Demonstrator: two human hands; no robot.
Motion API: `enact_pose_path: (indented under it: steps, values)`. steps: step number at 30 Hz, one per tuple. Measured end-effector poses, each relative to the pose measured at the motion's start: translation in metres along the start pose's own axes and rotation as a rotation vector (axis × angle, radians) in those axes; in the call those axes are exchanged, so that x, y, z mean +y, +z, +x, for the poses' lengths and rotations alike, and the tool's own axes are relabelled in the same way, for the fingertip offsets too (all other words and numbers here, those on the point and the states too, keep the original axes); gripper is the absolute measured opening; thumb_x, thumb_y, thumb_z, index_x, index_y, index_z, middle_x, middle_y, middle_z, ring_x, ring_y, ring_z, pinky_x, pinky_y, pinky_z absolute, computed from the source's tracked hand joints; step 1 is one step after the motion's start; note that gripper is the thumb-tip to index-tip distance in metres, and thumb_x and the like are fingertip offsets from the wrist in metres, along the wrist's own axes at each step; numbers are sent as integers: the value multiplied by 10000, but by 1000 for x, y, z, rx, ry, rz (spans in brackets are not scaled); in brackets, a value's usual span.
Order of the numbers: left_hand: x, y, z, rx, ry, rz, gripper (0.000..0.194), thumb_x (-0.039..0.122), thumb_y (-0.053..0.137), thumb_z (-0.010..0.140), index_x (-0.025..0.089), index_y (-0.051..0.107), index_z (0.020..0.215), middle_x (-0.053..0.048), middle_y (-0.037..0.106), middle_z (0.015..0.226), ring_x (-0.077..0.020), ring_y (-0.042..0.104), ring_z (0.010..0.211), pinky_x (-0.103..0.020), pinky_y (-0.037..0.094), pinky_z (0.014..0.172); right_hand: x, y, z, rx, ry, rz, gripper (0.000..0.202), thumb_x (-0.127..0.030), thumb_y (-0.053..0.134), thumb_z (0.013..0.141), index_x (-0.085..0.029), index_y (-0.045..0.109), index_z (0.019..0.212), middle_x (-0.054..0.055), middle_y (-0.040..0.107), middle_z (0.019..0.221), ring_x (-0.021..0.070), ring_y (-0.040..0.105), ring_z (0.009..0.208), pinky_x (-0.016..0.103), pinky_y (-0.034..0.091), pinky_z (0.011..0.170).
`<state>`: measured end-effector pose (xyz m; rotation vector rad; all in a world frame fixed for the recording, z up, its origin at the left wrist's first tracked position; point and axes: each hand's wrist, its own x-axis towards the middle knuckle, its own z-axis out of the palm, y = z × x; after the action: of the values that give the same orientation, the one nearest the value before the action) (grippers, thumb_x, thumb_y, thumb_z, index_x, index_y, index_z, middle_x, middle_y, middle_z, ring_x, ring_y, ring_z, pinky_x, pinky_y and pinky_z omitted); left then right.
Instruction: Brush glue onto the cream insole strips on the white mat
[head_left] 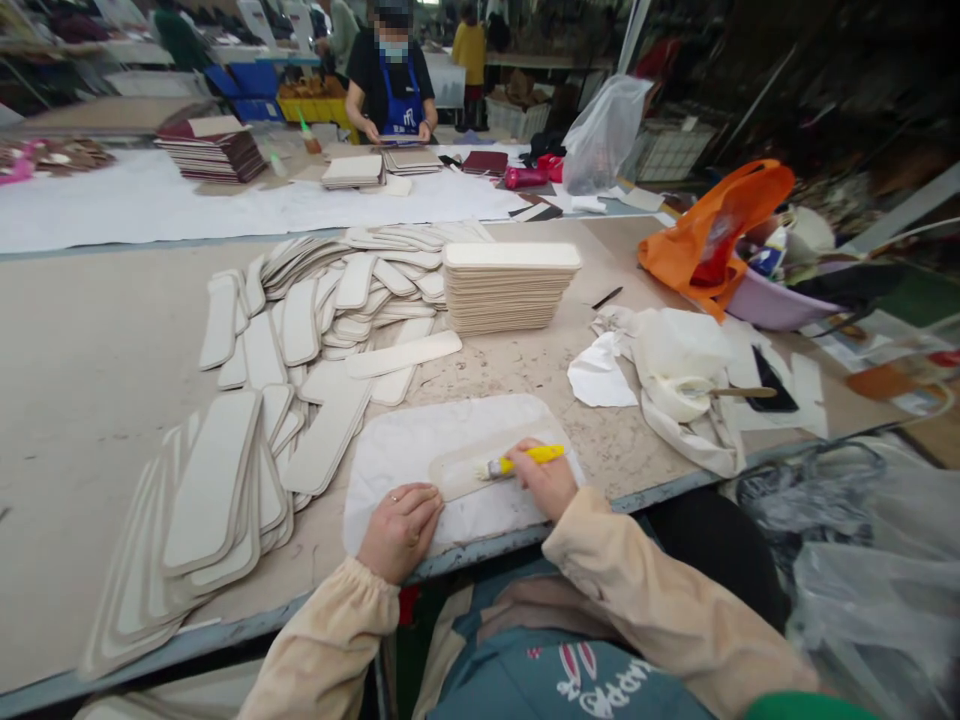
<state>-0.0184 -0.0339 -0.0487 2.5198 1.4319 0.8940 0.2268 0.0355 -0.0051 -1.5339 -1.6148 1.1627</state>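
A yellow-handled brush [536, 455] is held in my right hand [546, 482], its bristles down on a pale, rounded strip [465, 470]. That strip lies on a white sheet [390, 440] near the table's front edge. At the strip's left end rests my left hand [401, 530], fingers together and pressing on its near corner. Behind the sheet stands a neat stack of similar strips [510, 290]. Loose strips [262, 350] are heaped to the left, and a fanned pile [210, 490] of them reaches the front left.
On the right are a white container [686, 360] with a brush across its opening, a crumpled white cloth [601, 372], an orange bag [712, 240] and a lilac basin [787, 295]. Across the table a person [391, 90] in a blue apron works beside stacked pieces [214, 155].
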Motion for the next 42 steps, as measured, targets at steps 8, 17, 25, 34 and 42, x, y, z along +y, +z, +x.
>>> enact_pose_path:
  steps: [8,17,25,34,42]
  values:
    - [2,-3,4,2,-1,16,173,144,544,826,190,658,948,-57,698,936,-180,627,910,-344,537,820,-4,-36,-7,123,-120,-290,247,-390,427,872,-219,574,772,-12,559,595,157,536,590,253,385,581]
    - [0,-1,2,-10,-2,22,166,154,539,831,200,659,936,-57,696,949,-188,624,943,-355,528,840,9,-19,-7,57,-129,-161,264,-395,432,878,-203,582,774,-23,543,593,141,527,578,236,391,561]
    - [2,-3,5,-11,-6,16,165,162,524,837,200,658,926,-62,690,926,-186,620,920,-354,532,822,4,-50,3,147,-37,-25,255,-417,485,837,-204,548,710,-45,492,483,135,492,486,250,392,541]
    - [3,-3,3,-29,-19,8,162,146,534,831,203,649,931,-56,689,938,-195,609,935,-367,528,821,-12,37,17,-70,15,183,205,-358,483,803,-201,553,691,-64,492,451,111,487,467,228,405,548]
    - [2,-2,4,-31,-31,-17,155,143,546,823,203,651,920,-51,688,939,-194,601,940,-370,519,837,7,-59,29,165,73,-93,233,-371,484,788,-202,557,646,-44,506,458,137,495,495,264,391,575]
